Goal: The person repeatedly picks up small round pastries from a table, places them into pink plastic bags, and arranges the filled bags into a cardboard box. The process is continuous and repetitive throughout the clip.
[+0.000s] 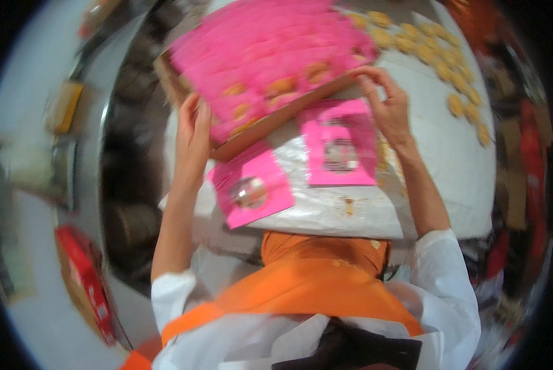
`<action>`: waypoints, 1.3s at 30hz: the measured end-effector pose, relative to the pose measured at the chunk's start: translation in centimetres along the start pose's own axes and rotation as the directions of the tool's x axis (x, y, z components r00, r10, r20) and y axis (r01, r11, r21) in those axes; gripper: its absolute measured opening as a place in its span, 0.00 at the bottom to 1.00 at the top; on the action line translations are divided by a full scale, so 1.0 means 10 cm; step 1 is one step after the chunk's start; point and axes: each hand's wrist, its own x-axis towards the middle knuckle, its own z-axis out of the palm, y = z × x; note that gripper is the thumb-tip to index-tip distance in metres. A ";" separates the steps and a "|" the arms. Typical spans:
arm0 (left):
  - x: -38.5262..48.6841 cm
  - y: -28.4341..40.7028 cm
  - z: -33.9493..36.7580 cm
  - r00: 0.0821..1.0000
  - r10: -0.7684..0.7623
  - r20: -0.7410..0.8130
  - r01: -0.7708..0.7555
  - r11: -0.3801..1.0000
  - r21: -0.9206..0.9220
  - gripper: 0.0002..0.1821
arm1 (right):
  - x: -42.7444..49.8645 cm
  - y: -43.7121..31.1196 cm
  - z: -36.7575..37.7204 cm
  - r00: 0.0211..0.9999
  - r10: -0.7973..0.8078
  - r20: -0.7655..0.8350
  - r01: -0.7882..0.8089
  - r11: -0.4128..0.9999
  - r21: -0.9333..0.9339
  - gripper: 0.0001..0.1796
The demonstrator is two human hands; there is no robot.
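Observation:
Tilted across the far part of a white woven plastic sheet (447,185) is a shallow cardboard box (281,118), packed with pink pouches (262,46). Brown food pieces show among the pouches nearest me. My left hand (193,134) grips the box at its near left corner, fingers over the wall. At the near right corner, my right hand (387,101) pinches the rim between thumb and fingers. Two loose pink pouches lie flat on my side of the box: a left one (276,196) and a right one (315,171), each with a dark printed or clear patch. Blur hides finer detail.
Many round, flat yellow-brown snack pieces (424,51) lie on the sheet at the far right. On the left are a yellow object (68,108) and a red box (84,273). Red and brown cartons (531,175) stand beyond the right edge.

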 end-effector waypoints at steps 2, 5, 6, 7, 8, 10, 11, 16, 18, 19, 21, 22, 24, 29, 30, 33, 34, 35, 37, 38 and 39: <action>-0.11 -0.09 -0.01 0.942 0.179 0.282 -0.268 0.909 0.318 0.30 | -0.15 0.17 -0.12 0.999 0.036 -0.010 -0.036 0.997 -0.062 0.09; -0.07 -0.08 0.16 0.847 0.432 0.309 -0.531 0.688 0.495 0.24 | -0.34 0.40 -0.33 0.995 0.041 0.095 -0.019 0.975 -0.223 0.09; -0.03 -0.06 0.17 0.858 0.424 0.290 -0.514 0.715 0.473 0.23 | -0.35 0.60 -0.46 0.994 -0.022 0.103 0.054 0.945 -0.323 0.10; 0.01 -0.07 0.15 0.872 0.406 0.272 -0.489 0.742 0.458 0.21 | -0.35 0.76 -0.62 0.989 -0.077 0.123 0.122 0.903 -0.413 0.11; 0.07 -0.27 0.07 0.940 0.328 0.093 -0.336 0.848 0.409 0.21 | -0.29 0.87 -0.83 0.990 -0.112 0.090 0.143 0.851 -0.505 0.14; 0.01 -0.20 0.16 0.905 0.422 -0.056 -0.364 0.835 0.414 0.21 | -0.22 1.23 -1.35 0.999 -0.008 -0.035 -0.024 0.590 -0.807 0.19; -0.03 -0.15 0.19 0.877 0.462 -0.131 -0.373 0.826 0.422 0.21 | -0.18 1.32 -1.58 0.990 0.044 -0.135 -0.140 0.467 -0.873 0.21; -0.31 0.05 0.52 0.777 0.627 -0.051 -0.548 0.713 0.437 0.21 | -0.34 1.58 -1.96 0.921 0.261 -0.289 -0.344 0.196 -0.918 0.33; -0.43 0.09 0.70 0.763 0.646 -0.010 -0.583 0.695 0.421 0.20 | -0.49 1.31 -1.81 0.941 0.282 -0.188 -0.289 0.381 -0.878 0.33; -0.51 0.10 0.79 0.773 0.633 0.031 -0.597 0.710 0.373 0.19 | -0.63 1.18 -1.73 0.947 0.292 -0.135 -0.265 0.471 -0.841 0.32; -0.63 0.10 1.01 0.781 0.614 0.115 -0.619 0.737 0.270 0.18 | -0.96 1.03 -1.57 0.990 0.140 -0.019 -0.095 0.562 -0.821 0.31; -0.68 0.12 1.11 0.762 0.621 0.183 -0.647 0.728 0.224 0.18 | -1.09 0.94 -1.50 0.998 0.054 0.037 -0.003 0.597 -0.803 0.30; -0.80 0.09 1.36 0.751 0.596 0.283 -0.645 0.755 0.121 0.19 | -1.23 0.69 -1.37 0.994 0.074 0.084 0.019 0.630 -0.776 0.29; -1.11 -0.09 2.16 0.712 0.316 0.627 -0.409 0.912 0.006 0.24 | -1.46 0.25 -1.29 0.977 0.129 0.168 -0.002 0.799 -0.601 0.28; -1.15 -0.05 2.33 0.699 0.164 0.697 -0.204 0.979 -0.026 0.26 | -1.51 0.23 -1.29 0.974 0.176 0.146 -0.076 0.852 -0.518 0.28; -1.30 -0.05 2.73 0.669 0.134 0.731 0.232 0.897 -0.377 0.28 | -1.63 0.22 -1.28 0.963 0.228 0.145 -0.140 0.880 -0.453 0.31; -1.31 -0.05 2.78 0.677 0.093 0.730 0.242 0.909 -0.340 0.28 | -1.65 0.22 -1.30 0.969 0.180 0.168 -0.077 0.871 -0.485 0.32; -1.30 -0.07 2.81 0.686 0.051 0.726 0.254 0.918 -0.304 0.28 | -1.65 0.21 -1.29 0.972 0.130 0.194 -0.013 0.858 -0.513 0.33; -1.32 -0.11 2.83 0.694 0.044 0.718 0.270 0.910 -0.316 0.28 | -1.65 0.17 -1.30 0.972 0.103 0.210 0.038 0.818 -0.573 0.34; -1.34 -0.15 2.82 0.701 0.066 0.710 0.280 0.891 -0.358 0.27 | -1.68 0.19 -1.30 0.972 0.110 0.210 0.046 0.782 -0.621 0.34; -1.34 -0.14 2.80 0.705 0.093 0.703 0.287 0.869 -0.403 0.26 | -1.69 0.20 -1.31 0.972 0.115 0.205 0.054 0.740 -0.670 0.34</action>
